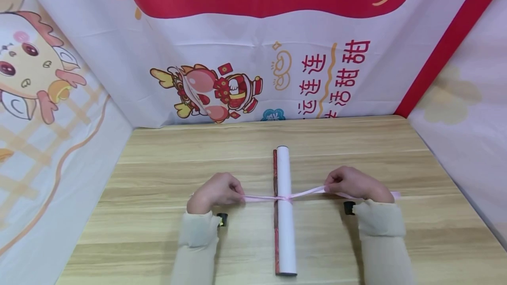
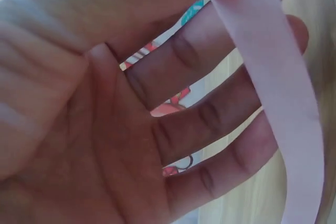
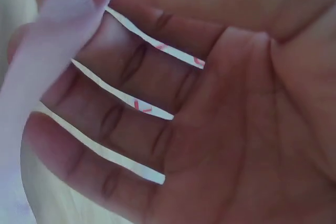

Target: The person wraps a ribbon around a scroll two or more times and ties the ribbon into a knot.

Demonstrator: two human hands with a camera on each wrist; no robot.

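Note:
A long rolled-up scroll, white with a dark red strip along its left side, lies lengthwise on the table. Round its middle runs a pink ribbon, crossed or knotted on top of the roll. To the left of the scroll, my left hand pinches one length of the ribbon, its tail hanging past the fingers in the left wrist view. On the other side my right hand pinches the opposite length, which slopes up from the roll. Its tail falls across the fingers in the right wrist view.
The wood-grain table reaches back to a printed white and red cloth. More printed cloth hangs at the left and right sides. Black wrist devices show by both cuffs.

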